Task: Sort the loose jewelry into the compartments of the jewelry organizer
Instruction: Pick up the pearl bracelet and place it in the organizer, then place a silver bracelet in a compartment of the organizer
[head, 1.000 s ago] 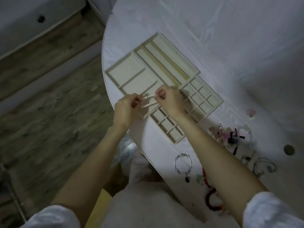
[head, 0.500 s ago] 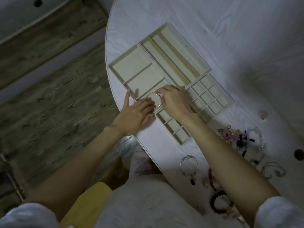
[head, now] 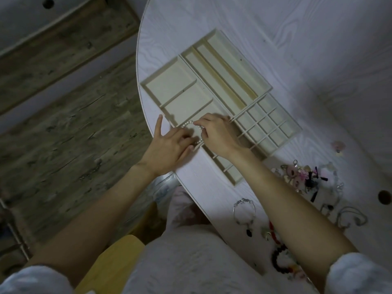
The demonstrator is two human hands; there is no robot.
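Fingers (head: 201, 129) of our right hand (head: 218, 135) pinch the pearl bracelet (head: 188, 123), while our left hand (head: 169, 145) rests flat and open, to coil it into the organizer (head: 263, 85) compartment at the table (head: 203, 179) edge.

Single head-worn view, looking steeply down, close over the table (head: 297, 28) edge and floor (head: 63, 134)

pearl bracelet (head: 192, 126) partly hidden under right hand (head: 216, 134); jewelry pile (head: 305, 177) blurred.
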